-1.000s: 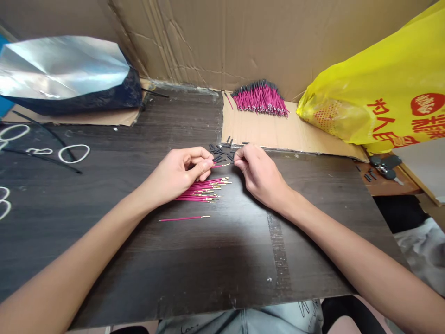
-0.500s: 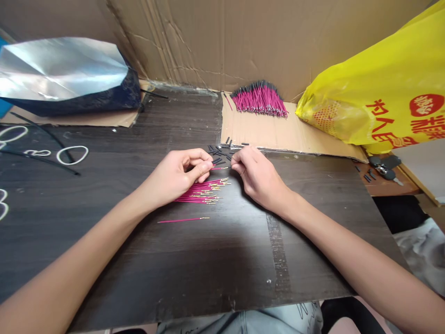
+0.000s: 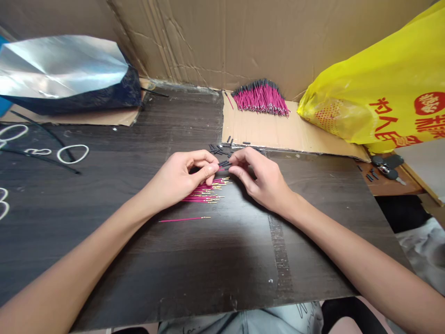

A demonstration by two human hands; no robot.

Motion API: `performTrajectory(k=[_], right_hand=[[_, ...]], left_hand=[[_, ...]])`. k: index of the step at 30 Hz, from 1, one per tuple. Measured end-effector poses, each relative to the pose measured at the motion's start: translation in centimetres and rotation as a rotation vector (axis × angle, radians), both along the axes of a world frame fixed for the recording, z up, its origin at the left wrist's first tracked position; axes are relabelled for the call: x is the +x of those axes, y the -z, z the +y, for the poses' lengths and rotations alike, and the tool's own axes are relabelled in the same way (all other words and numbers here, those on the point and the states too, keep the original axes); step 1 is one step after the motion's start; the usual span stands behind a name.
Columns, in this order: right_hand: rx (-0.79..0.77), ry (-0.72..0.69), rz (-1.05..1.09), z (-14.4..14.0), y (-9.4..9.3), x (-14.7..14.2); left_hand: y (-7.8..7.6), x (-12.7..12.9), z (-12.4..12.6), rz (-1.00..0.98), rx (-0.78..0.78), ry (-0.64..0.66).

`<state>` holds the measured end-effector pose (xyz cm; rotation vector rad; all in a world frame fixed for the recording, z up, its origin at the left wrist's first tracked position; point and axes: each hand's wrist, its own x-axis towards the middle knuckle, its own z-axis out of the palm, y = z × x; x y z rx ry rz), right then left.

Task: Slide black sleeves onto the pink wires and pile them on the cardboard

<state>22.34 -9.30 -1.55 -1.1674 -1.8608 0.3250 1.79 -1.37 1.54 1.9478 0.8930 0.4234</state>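
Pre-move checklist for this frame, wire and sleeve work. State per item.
1. Left hand pinches a magenta wire: ok.
2. Right hand pinches a black sleeve at the wire tip: ok.
3. Sleeve fully seated over the gold terminal: cannot tell, fingers hide it.
4. Loose sleeves lie just behind the hands: ok.
5. Bare wire pile under the left hand, one stray wire apart toward the person: ok.
6. Sleeved bundle on cardboard, apart from the bare pile: ok.
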Motion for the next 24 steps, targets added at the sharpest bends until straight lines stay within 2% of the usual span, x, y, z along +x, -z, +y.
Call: performTrajectory(k=[6,11,13,17,24], right_hand=[[-0.056,-0.028,0.115,-0.2,-0.3,0.0],[-0.389,-0.127,0.601,0.2,-0.2,-0.2],[-0.486,-0.165,0.703,0.5,-0.2,-0.2],[-0.543,-0.197,0.725,0.7,-0.2,-0.1],[-0.540,-0.243,0.694,0.6,0.1,-0.2]], left_hand=[[0.0,-0.1,0.0,0.067,0.070,0.070],[-0.1,-0.1,-0.3,0.061,0.078,0.066],[-0.2,-0.1,-0.6,0.046,0.076,0.073],[-0.3,0.1,-1.0,0.026,0.068,0.092],[-0.1,0.2,-1.3,0.009,0.027,0.124]])
